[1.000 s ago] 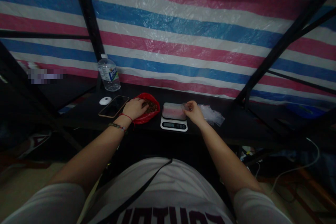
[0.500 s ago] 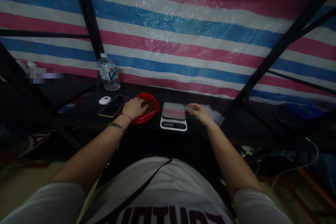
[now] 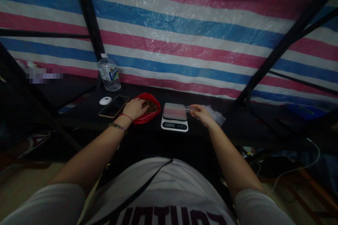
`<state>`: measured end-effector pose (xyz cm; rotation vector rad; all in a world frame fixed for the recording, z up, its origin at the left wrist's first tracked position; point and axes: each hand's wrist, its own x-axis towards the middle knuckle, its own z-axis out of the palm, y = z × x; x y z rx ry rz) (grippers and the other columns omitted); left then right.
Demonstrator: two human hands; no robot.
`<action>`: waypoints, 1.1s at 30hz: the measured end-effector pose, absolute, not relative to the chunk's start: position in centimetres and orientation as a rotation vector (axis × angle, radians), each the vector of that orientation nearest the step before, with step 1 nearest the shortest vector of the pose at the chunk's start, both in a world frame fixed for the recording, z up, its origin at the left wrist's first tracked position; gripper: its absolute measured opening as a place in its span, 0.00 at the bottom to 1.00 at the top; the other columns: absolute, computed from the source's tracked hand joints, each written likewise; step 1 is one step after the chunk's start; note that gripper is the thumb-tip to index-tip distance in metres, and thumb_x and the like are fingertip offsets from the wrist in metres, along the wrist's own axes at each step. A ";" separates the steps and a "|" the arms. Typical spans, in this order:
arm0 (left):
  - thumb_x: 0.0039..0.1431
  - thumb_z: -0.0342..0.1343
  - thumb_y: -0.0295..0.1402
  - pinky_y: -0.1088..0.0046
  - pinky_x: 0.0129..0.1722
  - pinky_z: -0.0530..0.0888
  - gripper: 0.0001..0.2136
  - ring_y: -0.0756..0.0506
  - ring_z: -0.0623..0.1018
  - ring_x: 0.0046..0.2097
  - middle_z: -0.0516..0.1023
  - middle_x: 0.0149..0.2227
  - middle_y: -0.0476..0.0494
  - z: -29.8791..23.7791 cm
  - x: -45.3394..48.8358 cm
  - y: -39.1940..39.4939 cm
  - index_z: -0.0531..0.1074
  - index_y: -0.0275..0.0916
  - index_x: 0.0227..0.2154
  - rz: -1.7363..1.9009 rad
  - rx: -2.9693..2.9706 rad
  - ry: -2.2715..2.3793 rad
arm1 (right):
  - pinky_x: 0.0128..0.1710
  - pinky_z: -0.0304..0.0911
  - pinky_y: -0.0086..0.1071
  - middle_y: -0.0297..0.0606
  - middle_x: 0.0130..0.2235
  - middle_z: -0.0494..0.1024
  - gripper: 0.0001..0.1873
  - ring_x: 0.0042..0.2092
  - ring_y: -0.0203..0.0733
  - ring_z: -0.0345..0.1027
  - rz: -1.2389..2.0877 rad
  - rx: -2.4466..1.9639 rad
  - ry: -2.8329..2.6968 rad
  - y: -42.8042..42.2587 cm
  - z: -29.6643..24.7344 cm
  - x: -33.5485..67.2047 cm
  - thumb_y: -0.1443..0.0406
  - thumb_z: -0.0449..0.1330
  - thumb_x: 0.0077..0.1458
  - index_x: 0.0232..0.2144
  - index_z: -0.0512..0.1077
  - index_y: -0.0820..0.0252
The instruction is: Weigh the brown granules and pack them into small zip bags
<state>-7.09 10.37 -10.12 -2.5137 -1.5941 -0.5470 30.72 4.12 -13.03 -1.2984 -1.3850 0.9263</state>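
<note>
My left hand [image 3: 135,108] rests in a red plastic bag [image 3: 152,114] of small brown pieces, fingers curled among them; whether it grips any is hidden. A small digital kitchen scale [image 3: 174,116] with a flat grey platform stands right of the bag. My right hand [image 3: 200,113] hovers at the scale's right edge and pinches a small clear plastic bag [image 3: 188,108] by its top. Behind that hand lies a loose pile of clear bags [image 3: 216,116] on the dark table [image 3: 87,114].
A phone [image 3: 114,106] lies face up left of the red bag, with a small white oval object [image 3: 105,100] beside it. A water bottle [image 3: 108,73] stands at the back against the striped tarp [image 3: 185,35]. Black frame poles [image 3: 87,14] rise at left and right. Cables [image 3: 295,168] run on the floor at right.
My right hand has drawn right, from above the scale's corner to beside its edge, still pinching the clear bag. My left hand has stayed in the red bag.
</note>
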 end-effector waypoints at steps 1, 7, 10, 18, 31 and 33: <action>0.60 0.43 0.50 0.63 0.51 0.68 0.24 0.39 0.74 0.49 0.76 0.48 0.36 -10.1 -7.1 10.4 0.75 0.40 0.47 -0.541 -2.514 -1.601 | 0.37 0.70 0.31 0.39 0.45 0.77 0.22 0.37 0.36 0.73 0.940 -1.305 -1.374 4.1 -13.0 30.8 0.61 0.66 0.45 0.44 0.72 0.56; 0.61 0.43 0.49 0.64 0.51 0.68 0.24 0.39 0.74 0.50 0.76 0.49 0.37 -9.9 -7.0 10.2 0.74 0.39 0.47 -0.507 -2.519 -1.614 | 0.41 0.70 0.34 0.42 0.51 0.75 0.22 0.40 0.37 0.74 1.088 -1.267 -1.296 3.7 -13.3 30.7 0.59 0.64 0.49 0.48 0.70 0.55; 0.61 0.43 0.49 0.64 0.51 0.68 0.24 0.39 0.74 0.49 0.76 0.48 0.37 -10.0 -7.0 10.3 0.74 0.39 0.47 -0.507 -2.516 -1.598 | 0.43 0.69 0.36 0.42 0.50 0.75 0.23 0.41 0.39 0.74 1.129 -1.211 -1.247 3.6 -13.5 30.7 0.58 0.65 0.48 0.47 0.70 0.54; 0.59 0.45 0.50 0.64 0.50 0.69 0.24 0.39 0.74 0.50 0.76 0.48 0.38 -9.6 -6.8 9.9 0.75 0.39 0.46 -0.527 -2.511 -1.665 | 0.44 0.66 0.35 0.36 0.46 0.77 0.21 0.41 0.38 0.73 1.151 -1.168 -1.228 4.0 -14.3 30.8 0.58 0.68 0.45 0.44 0.73 0.50; 0.59 0.45 0.49 0.64 0.51 0.68 0.23 0.39 0.74 0.50 0.76 0.48 0.37 -9.4 -6.8 9.8 0.75 0.38 0.46 -0.518 -2.523 -1.657 | 0.42 0.66 0.34 0.37 0.44 0.77 0.21 0.40 0.39 0.72 1.146 -1.170 -1.231 4.0 -14.2 30.7 0.58 0.68 0.44 0.43 0.74 0.50; 0.60 0.44 0.49 0.64 0.51 0.68 0.23 0.39 0.74 0.49 0.76 0.48 0.37 -9.5 -6.9 9.9 0.75 0.38 0.46 -0.513 -2.521 -1.632 | 0.42 0.66 0.34 0.36 0.44 0.77 0.20 0.40 0.39 0.71 1.147 -1.167 -1.223 4.0 -14.2 30.7 0.58 0.68 0.44 0.42 0.75 0.50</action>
